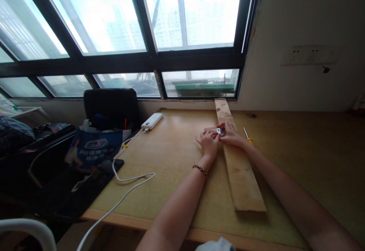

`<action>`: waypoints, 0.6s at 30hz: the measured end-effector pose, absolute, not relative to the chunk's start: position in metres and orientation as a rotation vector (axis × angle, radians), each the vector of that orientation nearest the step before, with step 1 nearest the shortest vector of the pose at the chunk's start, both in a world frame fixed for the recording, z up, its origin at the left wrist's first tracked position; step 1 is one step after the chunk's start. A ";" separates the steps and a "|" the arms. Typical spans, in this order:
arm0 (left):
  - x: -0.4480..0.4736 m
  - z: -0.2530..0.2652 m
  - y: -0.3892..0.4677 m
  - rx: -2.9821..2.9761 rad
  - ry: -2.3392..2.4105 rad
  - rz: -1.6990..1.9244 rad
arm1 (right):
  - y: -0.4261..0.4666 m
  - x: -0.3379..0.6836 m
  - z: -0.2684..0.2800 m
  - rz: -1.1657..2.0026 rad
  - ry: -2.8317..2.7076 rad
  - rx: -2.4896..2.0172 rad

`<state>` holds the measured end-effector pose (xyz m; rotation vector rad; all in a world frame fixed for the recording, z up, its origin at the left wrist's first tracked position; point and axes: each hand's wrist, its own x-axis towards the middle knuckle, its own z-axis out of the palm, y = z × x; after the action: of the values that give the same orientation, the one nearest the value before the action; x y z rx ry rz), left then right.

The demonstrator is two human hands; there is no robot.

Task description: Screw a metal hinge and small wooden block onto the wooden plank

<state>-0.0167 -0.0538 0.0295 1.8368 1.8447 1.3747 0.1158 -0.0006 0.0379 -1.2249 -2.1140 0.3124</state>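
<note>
A small silvery metal fitting [220, 131], with what look like holes in it, is held over the long wooden board [242, 179]. Its exact kind is too small to make out. My right hand [230, 134] grips the fitting from the right, fingers curled round it above the board. From the left, my left hand [209, 141] meets it with its fingertips closed on the near edge, a braided bracelet on that wrist. Close to my left fingers, a short wooden piece [210, 129] is partly hidden. To the right of the board lies a screwdriver [249, 140] with a yellow handle.
On the table's [171, 175] left edge rests a white power bank [152, 121], its white cable [134, 178] looping across the tabletop and over the front edge. A blue bag [92, 146] sits by a black chair [111, 106] on the left. Windows and a wall stand behind.
</note>
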 end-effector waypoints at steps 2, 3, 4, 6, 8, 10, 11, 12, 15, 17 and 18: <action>-0.017 0.030 -0.054 1.852 1.831 1.376 | -0.001 0.116 0.038 0.317 -2.114 -1.223; -0.017 0.030 -0.055 1.859 1.822 1.384 | -0.001 0.116 0.038 0.319 -2.113 -1.222; -0.017 0.030 -0.055 1.863 1.815 1.394 | -0.001 0.116 0.038 0.323 -2.113 -1.220; -0.016 0.030 -0.055 1.849 1.810 1.404 | 0.000 0.116 0.038 0.330 -2.109 -1.218; -0.015 0.030 -0.055 1.811 1.808 1.399 | 0.000 0.116 0.037 0.336 -2.101 -1.217; -0.015 0.029 -0.055 1.762 1.810 1.398 | 0.001 0.117 0.036 0.336 -2.094 -1.216; -0.014 0.029 -0.055 1.744 1.810 1.404 | 0.001 0.117 0.036 0.332 -2.092 -1.216; -0.014 0.029 -0.054 1.734 1.807 1.413 | 0.001 0.117 0.036 0.326 -2.093 -1.216; -0.015 0.028 -0.054 1.747 1.797 1.431 | 0.001 0.116 0.037 0.310 -2.099 -1.215; -0.015 0.027 -0.053 1.753 1.791 1.428 | 0.001 0.116 0.037 0.312 -2.102 -1.217; -0.015 0.027 -0.053 1.746 1.789 1.426 | 0.000 0.116 0.037 0.315 -2.102 -1.220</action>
<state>-0.0147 -0.0530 0.0267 1.7464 1.7894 1.4259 0.1158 0.0005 0.0373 -1.2201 -2.1017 0.3151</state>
